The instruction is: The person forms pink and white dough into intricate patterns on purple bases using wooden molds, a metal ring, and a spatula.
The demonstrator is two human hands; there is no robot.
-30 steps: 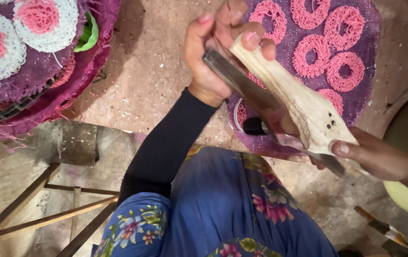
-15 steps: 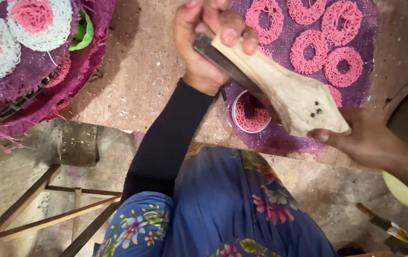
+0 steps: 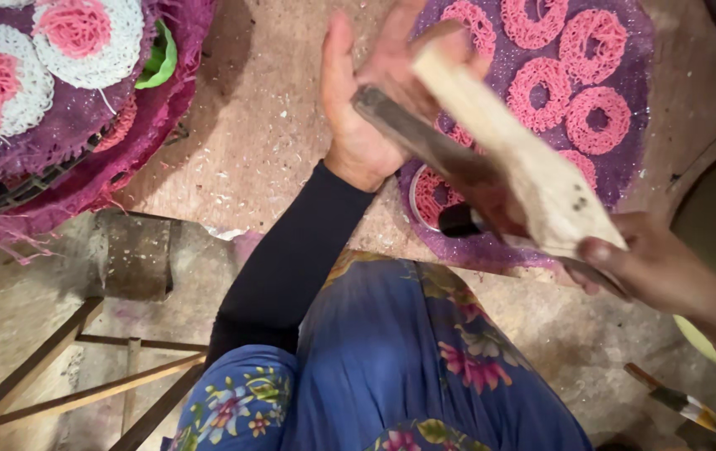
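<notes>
Hands grip a wooden press (image 3: 517, 159): left hand (image 3: 375, 108) open against its far end, right hand (image 3: 650, 267) clamped on its near end.

— Any room for a hand to pass?
— Bare sandy ground (image 3: 258, 125) between the two purple mats.
— What blocks?
— The wooden press (image 3: 525, 167) over the right mat (image 3: 634, 50), pink noodle rings (image 3: 596, 117), heaped tray (image 3: 82, 175) left.

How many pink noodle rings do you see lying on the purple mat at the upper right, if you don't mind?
5 clearly: three across the top, two below. More partial ones lie under the wooden press, so the purple mat may hold others.
</notes>
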